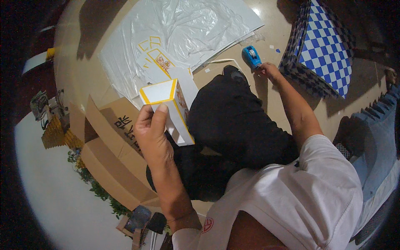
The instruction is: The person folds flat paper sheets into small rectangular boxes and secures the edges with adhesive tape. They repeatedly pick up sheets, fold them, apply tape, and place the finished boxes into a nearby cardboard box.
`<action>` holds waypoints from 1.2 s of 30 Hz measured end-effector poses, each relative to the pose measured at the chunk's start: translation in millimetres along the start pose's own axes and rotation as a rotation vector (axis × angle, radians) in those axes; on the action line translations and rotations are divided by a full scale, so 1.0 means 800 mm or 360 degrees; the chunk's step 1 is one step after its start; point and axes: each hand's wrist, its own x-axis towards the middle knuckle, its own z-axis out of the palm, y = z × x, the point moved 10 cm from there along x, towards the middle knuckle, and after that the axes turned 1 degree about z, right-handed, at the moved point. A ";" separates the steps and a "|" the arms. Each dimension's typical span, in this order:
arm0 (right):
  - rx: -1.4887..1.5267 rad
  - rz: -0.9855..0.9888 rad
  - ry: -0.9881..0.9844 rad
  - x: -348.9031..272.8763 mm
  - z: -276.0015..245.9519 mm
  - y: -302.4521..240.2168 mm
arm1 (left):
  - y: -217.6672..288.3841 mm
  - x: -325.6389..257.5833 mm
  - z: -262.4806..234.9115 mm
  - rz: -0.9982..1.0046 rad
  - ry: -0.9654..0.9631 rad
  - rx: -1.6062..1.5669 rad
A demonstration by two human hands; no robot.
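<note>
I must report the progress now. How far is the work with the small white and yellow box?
Done: the white and yellow box looks folded into shape and is held up in the left hand. In hand: the right hand reaches to the blue tape dispenser on the floor. Left: no tape shows on the box yet, and flat printed sheets still lie on the plastic, unfolded.

Open brown cardboard box [109,141] at left on the tan floor [83,66]. Clear plastic sheeting [183,25] over white sheets [241,16] up top. Blue-and-white checkered mat [329,46] upper right. Green foliage [98,189] beside the box.
</note>
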 end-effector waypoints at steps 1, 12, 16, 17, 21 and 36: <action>-0.0063 0.0008 0.0020 -0.010 0.007 -0.006 | -0.002 0.000 -0.005 -0.0009 0.0027 0.0013; 0.0388 0.0371 -0.0131 0.038 0.019 0.078 | 0.002 0.002 -0.011 0.0034 0.0098 0.0002; 0.0059 0.0305 0.0040 0.072 0.002 0.114 | 0.004 0.004 -0.014 0.0056 0.0161 -0.0072; 0.0014 0.0268 -0.0077 0.054 0.029 0.108 | 0.004 0.002 -0.020 0.0055 0.0185 -0.0080; -0.0132 0.0023 -0.0361 -0.018 0.101 0.033 | 0.017 -0.001 -0.021 0.0106 0.0266 -0.0093; 0.0088 -0.1003 -0.1267 -0.493 0.400 -0.422 | 0.122 -0.071 -0.071 0.1162 0.0950 0.0665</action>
